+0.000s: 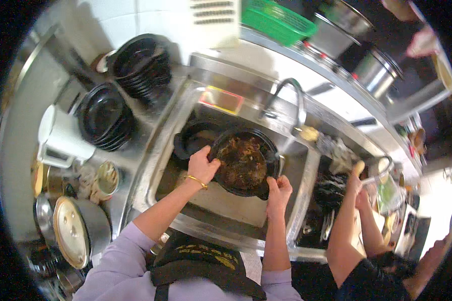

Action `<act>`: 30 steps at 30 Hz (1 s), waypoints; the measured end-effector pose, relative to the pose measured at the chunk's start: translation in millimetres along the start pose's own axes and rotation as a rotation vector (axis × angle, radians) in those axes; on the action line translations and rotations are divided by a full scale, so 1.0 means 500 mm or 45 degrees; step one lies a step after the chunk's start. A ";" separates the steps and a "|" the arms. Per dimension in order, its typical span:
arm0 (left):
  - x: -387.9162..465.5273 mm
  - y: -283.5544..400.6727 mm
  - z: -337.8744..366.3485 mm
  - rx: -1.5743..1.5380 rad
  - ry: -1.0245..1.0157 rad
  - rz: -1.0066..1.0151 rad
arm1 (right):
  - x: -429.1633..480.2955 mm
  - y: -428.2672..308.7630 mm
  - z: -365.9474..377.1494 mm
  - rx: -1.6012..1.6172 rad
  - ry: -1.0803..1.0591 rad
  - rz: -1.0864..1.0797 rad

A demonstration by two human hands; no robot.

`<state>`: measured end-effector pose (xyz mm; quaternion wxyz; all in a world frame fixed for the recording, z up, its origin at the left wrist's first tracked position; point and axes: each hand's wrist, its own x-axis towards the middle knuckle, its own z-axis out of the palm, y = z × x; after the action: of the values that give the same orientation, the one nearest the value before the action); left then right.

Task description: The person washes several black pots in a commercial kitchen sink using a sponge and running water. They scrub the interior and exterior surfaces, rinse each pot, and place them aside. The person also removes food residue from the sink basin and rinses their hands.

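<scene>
A black bowl (pixel 245 161) with brown food residue and dark liquid in it is held over a steel sink basin (pixel 226 210). My left hand (pixel 204 165) grips its left rim, with a gold-coloured bracelet on the wrist. At the bowl's lower right edge, my right hand (pixel 278 192) holds on with thumb and fingers. Another black bowl (pixel 196 137) lies in the basin, partly hidden behind the held one. The curved faucet (pixel 299 101) stands at the basin's back right.
Stacked black bowls (pixel 105 116) and a white pitcher (pixel 62 139) stand left, near a large lidded pot (pixel 73 231). A co-worker's arms (pixel 346 233) reach over the right basin, which holds dark items. Above is a shelf with a green basket (pixel 278 20).
</scene>
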<state>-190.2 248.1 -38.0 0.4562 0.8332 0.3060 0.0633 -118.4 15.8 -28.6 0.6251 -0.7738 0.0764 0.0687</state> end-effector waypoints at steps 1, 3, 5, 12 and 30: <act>-0.003 -0.003 0.030 -0.113 0.014 0.035 | 0.006 -0.014 -0.026 0.014 -0.050 -0.081; -0.004 0.002 0.076 -0.446 -0.036 -0.015 | 0.015 -0.044 -0.070 0.005 -0.048 -0.131; -0.003 0.022 0.105 -0.853 -0.207 -0.282 | 0.023 -0.071 -0.105 -0.115 -0.056 -0.258; -0.002 0.119 0.094 -1.124 -0.860 -0.617 | 0.112 -0.031 -0.163 0.107 0.022 -0.198; -0.056 0.143 0.155 -0.965 -0.403 -0.414 | 0.489 0.617 -0.392 -1.305 -0.266 0.211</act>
<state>-150.7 148.0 -20.6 0.7749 0.5473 0.3147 -0.0300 60.2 -247.6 -332.2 0.1636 -0.9605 0.0310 0.2232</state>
